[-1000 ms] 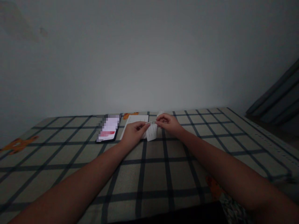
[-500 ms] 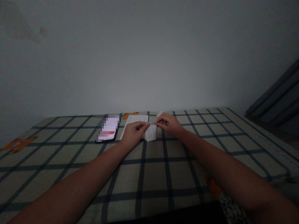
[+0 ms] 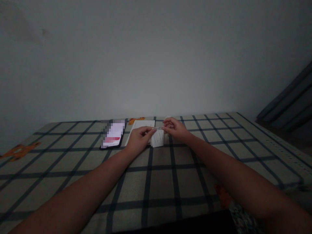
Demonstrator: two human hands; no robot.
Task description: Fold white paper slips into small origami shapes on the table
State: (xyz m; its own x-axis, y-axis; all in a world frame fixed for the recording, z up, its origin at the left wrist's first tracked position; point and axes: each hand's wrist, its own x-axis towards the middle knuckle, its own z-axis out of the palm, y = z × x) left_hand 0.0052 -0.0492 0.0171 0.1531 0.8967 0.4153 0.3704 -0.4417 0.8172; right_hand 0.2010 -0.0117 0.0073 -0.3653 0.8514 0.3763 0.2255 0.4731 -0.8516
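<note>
Both my hands meet over the far middle of a checked cloth (image 3: 158, 175). My left hand (image 3: 139, 137) and my right hand (image 3: 175, 129) each pinch the top edge of a small white piece of paper (image 3: 157, 138), which hangs down between them and touches the cloth. Fingers of both hands are closed on it. A larger white sheet (image 3: 141, 127) lies flat just behind my left hand. The light is dim and details of the paper are hard to make out.
A phone (image 3: 112, 134) with a lit screen lies left of the white sheet. Orange patterns mark the cloth at the far left (image 3: 18, 151) and near the back (image 3: 135, 120). A plain wall stands behind; a dark slanted panel (image 3: 290, 100) is at the right.
Almost nothing moved; the small paper hangs slightly lower and nearer my left hand than one second ago.
</note>
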